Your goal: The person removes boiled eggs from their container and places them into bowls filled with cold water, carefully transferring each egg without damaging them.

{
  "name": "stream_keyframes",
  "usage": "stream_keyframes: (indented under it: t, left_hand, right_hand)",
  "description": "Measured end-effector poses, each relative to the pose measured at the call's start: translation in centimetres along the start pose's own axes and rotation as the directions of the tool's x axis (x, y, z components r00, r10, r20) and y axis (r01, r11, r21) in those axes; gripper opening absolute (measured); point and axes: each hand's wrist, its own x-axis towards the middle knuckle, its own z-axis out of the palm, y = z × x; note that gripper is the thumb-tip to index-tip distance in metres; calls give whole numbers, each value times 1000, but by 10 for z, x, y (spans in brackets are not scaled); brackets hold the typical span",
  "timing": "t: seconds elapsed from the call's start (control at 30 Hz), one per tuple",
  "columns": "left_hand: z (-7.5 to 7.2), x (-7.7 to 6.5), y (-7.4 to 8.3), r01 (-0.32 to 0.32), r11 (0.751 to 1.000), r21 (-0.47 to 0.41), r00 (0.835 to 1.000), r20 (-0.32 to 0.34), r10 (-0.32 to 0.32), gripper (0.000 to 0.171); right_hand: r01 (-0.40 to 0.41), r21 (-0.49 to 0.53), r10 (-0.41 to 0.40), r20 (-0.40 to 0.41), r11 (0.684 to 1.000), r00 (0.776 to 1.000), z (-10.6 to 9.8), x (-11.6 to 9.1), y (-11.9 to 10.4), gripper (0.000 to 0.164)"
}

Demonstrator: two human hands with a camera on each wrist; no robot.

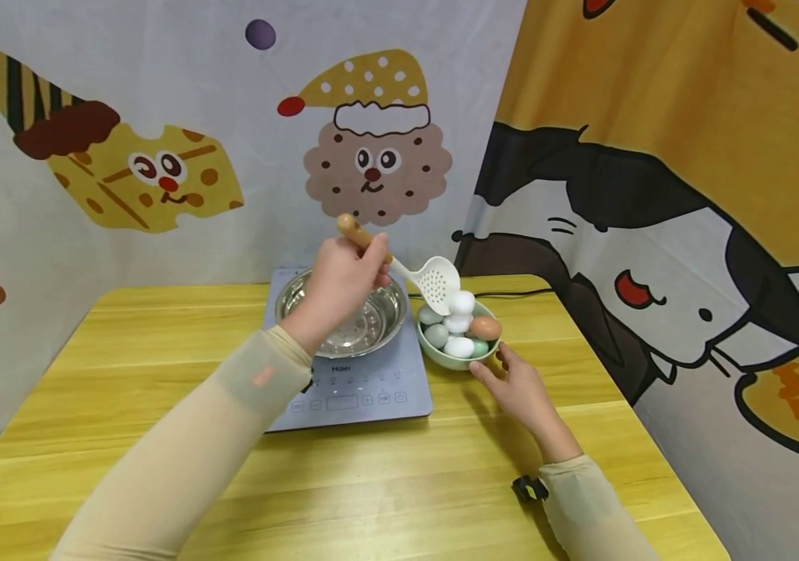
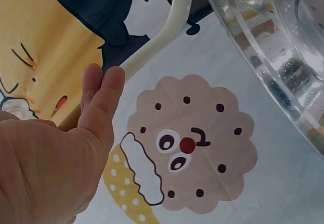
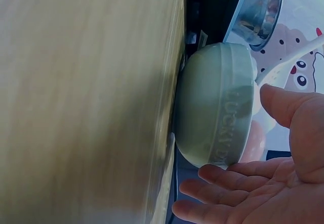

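My left hand (image 1: 346,273) grips the wooden handle of a white slotted spoon (image 1: 436,282) above the pot. The spoon's perforated head is tilted against the eggs; a white egg (image 1: 462,302) sits at its edge, and whether it rests on the spoon I cannot tell. A pale green bowl (image 3: 210,105) holds several white, greenish and brown eggs (image 1: 485,328). Around the bowl's right side, my right hand (image 1: 520,392) has its thumb and fingers spread, at or just touching the wall. The left wrist view shows the left fingers by the handle.
A steel pot (image 1: 385,331), apparently with clear liquid inside, stands on a flat induction cooker (image 1: 364,393). The cooker lies on a wooden table (image 1: 371,491). Behind it runs a black cord (image 1: 518,294). A printed cartoon curtain (image 1: 231,93) hangs along the back and right.
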Motion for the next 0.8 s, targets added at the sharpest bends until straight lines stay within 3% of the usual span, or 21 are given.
stream_keyframes:
  t: [0.17, 0.53, 0.67, 0.8]
  left_hand:
    - [0, -3, 4, -51, 998, 45, 998, -23, 52, 43]
    - [-2, -5, 5, -86, 994, 72, 996, -32, 88, 39]
    - [-9, -8, 6, -102, 994, 43, 994, -37, 103, 39]
    - [-28, -16, 2, -143, 987, -72, 987, -83, 137, 35]
  right_hand:
    - [1, 6, -1, -1, 1000, 1000, 1, 1, -1, 95]
    - [-6, 4, 6, 0, 1000, 1000, 1, 0, -4, 95]
    - [-9, 6, 9, -1, 1000, 1000, 0, 0, -4, 95]
    - [-17, 18, 17, 7, 1000, 1000, 0, -3, -3, 94]
